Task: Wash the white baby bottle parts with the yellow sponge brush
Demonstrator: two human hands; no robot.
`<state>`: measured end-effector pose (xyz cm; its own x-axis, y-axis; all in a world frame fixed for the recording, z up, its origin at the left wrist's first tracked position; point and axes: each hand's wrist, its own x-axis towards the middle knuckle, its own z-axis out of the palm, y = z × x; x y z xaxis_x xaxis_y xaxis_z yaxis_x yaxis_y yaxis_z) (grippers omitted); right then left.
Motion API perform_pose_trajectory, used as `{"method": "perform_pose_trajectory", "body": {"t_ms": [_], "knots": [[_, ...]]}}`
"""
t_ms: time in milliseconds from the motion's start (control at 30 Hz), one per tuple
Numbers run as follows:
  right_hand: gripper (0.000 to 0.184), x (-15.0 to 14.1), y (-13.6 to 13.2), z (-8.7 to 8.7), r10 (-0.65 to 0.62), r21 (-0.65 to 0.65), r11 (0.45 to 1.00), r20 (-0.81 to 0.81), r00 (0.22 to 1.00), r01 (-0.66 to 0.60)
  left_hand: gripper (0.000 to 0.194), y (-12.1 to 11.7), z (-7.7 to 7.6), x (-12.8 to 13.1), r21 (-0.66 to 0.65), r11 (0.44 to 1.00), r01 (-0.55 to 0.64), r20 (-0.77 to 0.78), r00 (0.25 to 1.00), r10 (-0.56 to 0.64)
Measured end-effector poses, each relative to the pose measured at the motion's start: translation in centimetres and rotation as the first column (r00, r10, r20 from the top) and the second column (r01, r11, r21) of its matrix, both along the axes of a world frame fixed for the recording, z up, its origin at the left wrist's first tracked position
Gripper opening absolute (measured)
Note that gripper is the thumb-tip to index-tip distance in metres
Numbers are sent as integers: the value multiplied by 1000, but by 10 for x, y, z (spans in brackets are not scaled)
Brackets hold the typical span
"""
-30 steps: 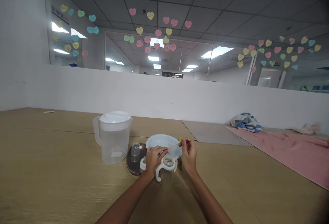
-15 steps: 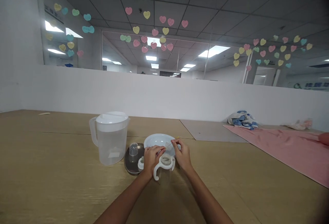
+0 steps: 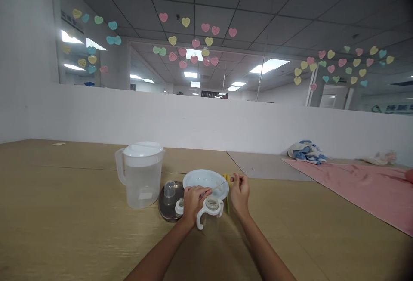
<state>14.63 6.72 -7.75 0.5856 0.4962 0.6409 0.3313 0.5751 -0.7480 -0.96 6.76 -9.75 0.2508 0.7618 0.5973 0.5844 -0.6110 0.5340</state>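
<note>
My left hand pinches one end of a thin, clear straw-like tube above the bowl. Closed fingers of my right hand grip a thin wire-like stick whose far end sticks out to the right. Whether stick and tube touch I cannot tell. Just below the hands stands an uncapped clear baby bottle with a white handle ring round its neck. A white bowl lies behind it. Left of my left hand, a metal tray carries a clear dome cap and a white nipple ring.
A lidded translucent pitcher stands left of the tray. Something yellow with a green stem lies by the bowl, partly behind my right hand. A crumpled cloth and a pink mat are at the right. A white wall closes the back.
My right hand has moved right, away from my left, and the thin stick now shows beyond its fingers. The yellow thing by the bowl has come into view. The camera has shifted slightly.
</note>
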Motion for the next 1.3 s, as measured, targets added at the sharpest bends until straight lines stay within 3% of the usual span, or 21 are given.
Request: {"method": "perform_pose_trajectory", "body": {"t_ms": [100, 233, 300, 433, 533, 633, 767, 867, 967, 1200, 1300], "knots": [[25, 13, 2, 4, -55, 28, 998, -101, 993, 58, 31, -2, 2, 0, -18, 1000, -6, -15, 1000, 6], [24, 43, 5, 5, -209, 76, 967, -303, 930, 242, 32, -3, 4, 0, -32, 999, -7, 9, 1000, 7], [26, 52, 9, 0, -229, 51, 965, -303, 925, 256, 32, -3, 4, -1, -33, 999, -8, 25, 1000, 9], [27, 44, 19, -13, -76, -68, 995, -94, 993, 70, 31, -3, 2, -1, -19, 1000, -10, 55, 998, 11], [26, 30, 23, -22, 17, -140, 990, 82, 997, -6, 32, -2, 1, -1, -6, 1000, -11, 64, 998, 11], [30, 24, 23, -25, -24, -177, 982, 201, 979, 61, 32, -2, 1, -1, 4, 1000, -15, 68, 998, 15], [31, 22, 15, -19, -99, -118, 979, 424, 900, 163, 32, -1, 1, -1, 2, 1000, -17, 80, 997, 17], [21, 16, 7, -14, -6, -104, 991, 596, 803, 85, 34, -1, -1, -1, -1, 1000, -22, 89, 996, 22], [20, 11, 1, -11, 123, -149, 988, 655, 746, -32, 34, 0, -1, -1, 1, 1000, -21, 94, 995, 21], [23, 5, 2, -10, 340, -200, 940, 462, 819, -277, 32, 0, -2, -1, 1, 1000, -16, 70, 997, 16], [25, 1, 1, -8, 440, -236, 895, 332, 834, -378, 31, 1, -2, -2, -8, 1000, 4, 59, 998, -4]]}}
